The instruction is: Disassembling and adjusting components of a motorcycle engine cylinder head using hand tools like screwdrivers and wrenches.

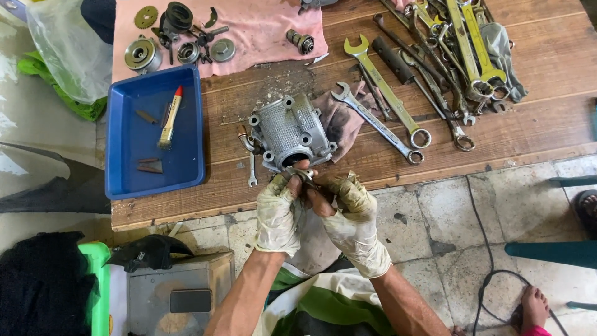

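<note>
Both my hands wear dirty pale gloves and meet over the front edge of a low wooden table. My left hand and my right hand together pinch a small dark metal part between the fingertips. Just beyond it, on the table, sits a grey cast-metal engine housing with bolt lugs around its rim. A stained pinkish rag lies under its right side. A small spanner lies to the left of the housing.
A blue plastic tray holds a small brush and metal bits. A pink cloth carries gears and bearings. Several spanners lie at the right. A grey metal box stands on the tiled floor; another person's foot is at lower right.
</note>
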